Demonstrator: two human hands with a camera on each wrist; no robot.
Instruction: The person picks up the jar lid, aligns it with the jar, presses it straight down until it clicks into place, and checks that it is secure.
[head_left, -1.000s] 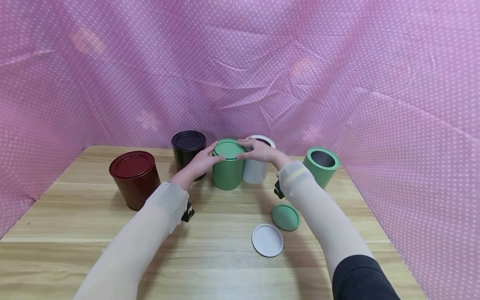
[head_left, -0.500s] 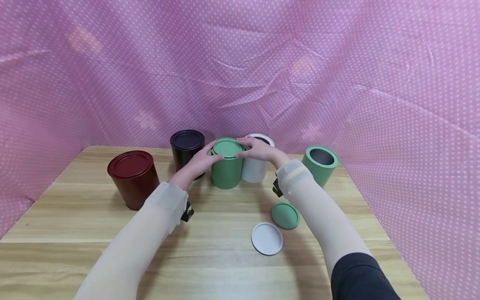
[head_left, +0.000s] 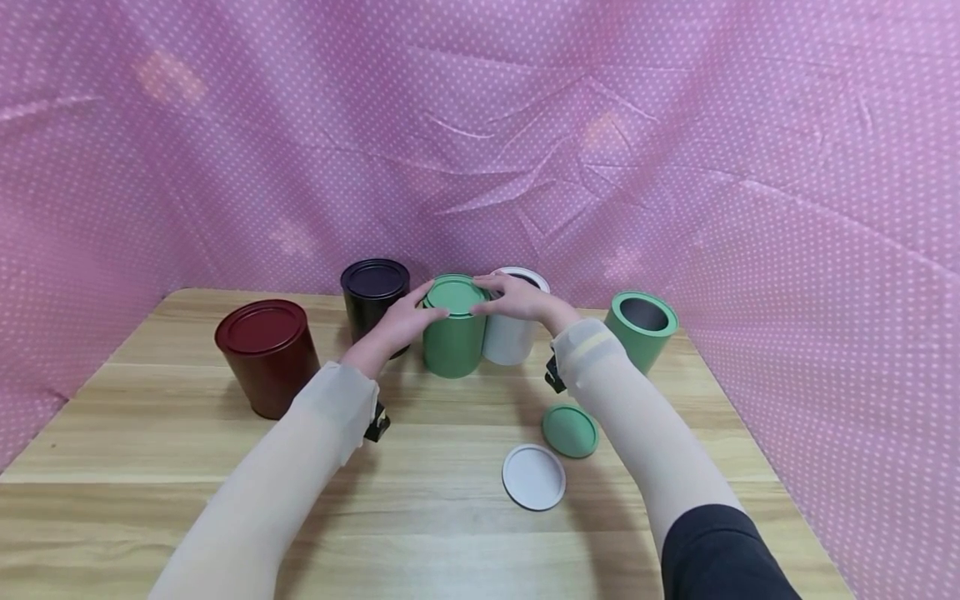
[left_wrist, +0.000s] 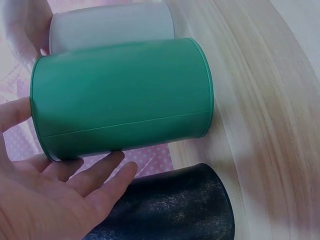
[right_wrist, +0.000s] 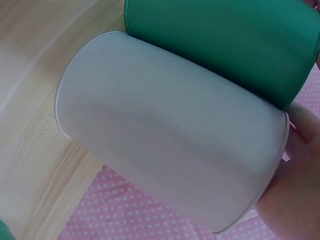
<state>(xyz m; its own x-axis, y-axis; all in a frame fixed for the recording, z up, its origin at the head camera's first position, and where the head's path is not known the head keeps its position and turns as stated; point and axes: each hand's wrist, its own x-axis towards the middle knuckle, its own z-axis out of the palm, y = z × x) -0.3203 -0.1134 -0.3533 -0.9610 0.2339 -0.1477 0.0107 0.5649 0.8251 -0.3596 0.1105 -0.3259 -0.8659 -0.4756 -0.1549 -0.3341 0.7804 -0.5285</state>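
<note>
A pale wooden table (head_left: pixel 420 533), its grain running from side to side, carries cans and loose round lids. From left to right: a capped dark red can (head_left: pixel 273 371), nearer the front than its neighbours; a capped black can (head_left: pixel 365 312), set farther back; a capped green can (head_left: pixel 453 350); an open white can (head_left: pixel 508 343), right beside that green can; and, a little apart, an open green can (head_left: pixel 642 344) with a dark interior. All 5 stand upright. Right of centre, 2 lids lie flat: a green lid (head_left: pixel 570 432) and, just beside it and closer, a white lid (head_left: pixel 534 477).
</note>
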